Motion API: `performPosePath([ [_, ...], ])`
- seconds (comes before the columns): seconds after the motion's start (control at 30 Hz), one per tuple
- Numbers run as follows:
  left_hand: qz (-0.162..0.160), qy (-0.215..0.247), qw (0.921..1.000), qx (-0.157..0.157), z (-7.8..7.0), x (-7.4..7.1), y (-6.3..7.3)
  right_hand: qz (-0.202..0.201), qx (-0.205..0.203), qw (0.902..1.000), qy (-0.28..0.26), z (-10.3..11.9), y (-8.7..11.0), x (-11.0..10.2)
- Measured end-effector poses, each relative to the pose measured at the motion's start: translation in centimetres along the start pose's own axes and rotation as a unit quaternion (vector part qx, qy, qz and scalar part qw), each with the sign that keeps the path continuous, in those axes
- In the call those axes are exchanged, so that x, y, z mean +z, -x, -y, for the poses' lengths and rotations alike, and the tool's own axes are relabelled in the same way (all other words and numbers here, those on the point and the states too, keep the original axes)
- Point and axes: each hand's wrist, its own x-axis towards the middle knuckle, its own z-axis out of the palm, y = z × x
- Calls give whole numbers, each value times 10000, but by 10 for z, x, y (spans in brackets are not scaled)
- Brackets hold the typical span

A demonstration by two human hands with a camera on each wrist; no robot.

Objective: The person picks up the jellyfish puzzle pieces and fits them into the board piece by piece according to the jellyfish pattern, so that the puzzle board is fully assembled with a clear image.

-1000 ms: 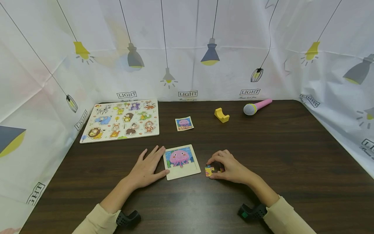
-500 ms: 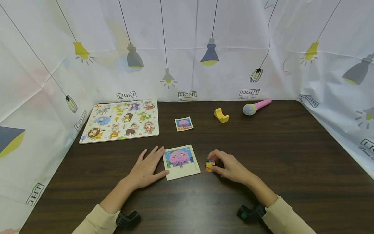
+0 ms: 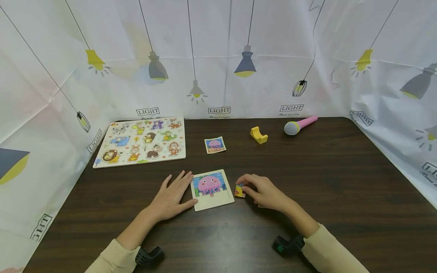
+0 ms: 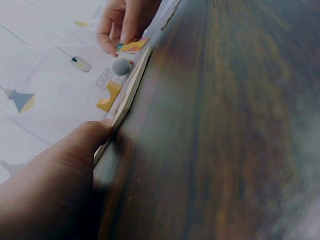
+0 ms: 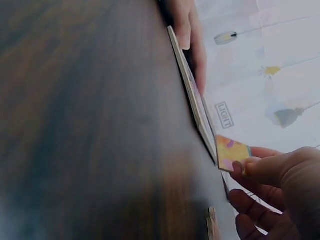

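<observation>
A square puzzle board point(image 3: 214, 204) lies at the middle of the table, its upper part filled with a pink jellyfish picture and its lower strip bare wood. My left hand point(image 3: 173, 197) rests spread along its left side, the thumb at the lower left edge. Just off the right edge, my right hand point(image 3: 264, 192) pinches a small yellow puzzle piece point(image 3: 240, 191) between thumb and fingers. In the right wrist view this puzzle piece point(image 5: 231, 152) is tilted above the table, showing yellow with pink patches. Another flat piece point(image 5: 213, 224) lies on the table beneath the right hand, mostly hidden in the head view.
A small jellyfish picture card point(image 3: 215, 145) lies behind the board. An animal puzzle board point(image 3: 143, 161) occupies the back left. Farther right are a yellow curved block point(image 3: 259, 135) and a pink toy microphone point(image 3: 300, 125), before a white lamp-print curtain point(image 3: 218, 45).
My right hand has lifted the yellow puzzle piece off the table and brought it left, close to the board's right edge. The left hand and board have stayed put.
</observation>
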Motion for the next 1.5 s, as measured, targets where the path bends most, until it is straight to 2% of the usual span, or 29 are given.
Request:
performPosePath([
  [0.33, -32, -56, 10000, 43, 2, 2, 1, -64, -201, 9994, 276, 10, -17, 4],
  [0.5, -119, -103, 9998, 158, 3, 2, 0, -78, -478, 9987, 172, 12, -27, 9],
  [0.9, -116, -141, 9996, 208, 2, 0, 1, 113, -574, 9983, 20, 23, -49, 26],
  [1.2, -145, -231, 9994, 214, 2, 0, 1, 159, -1046, 9943, 127, 30, -62, 38],
  [1.5, -200, -264, 9991, 266, 4, 1, 1, 399, -932, 9948, -96, 36, -72, 52],
])
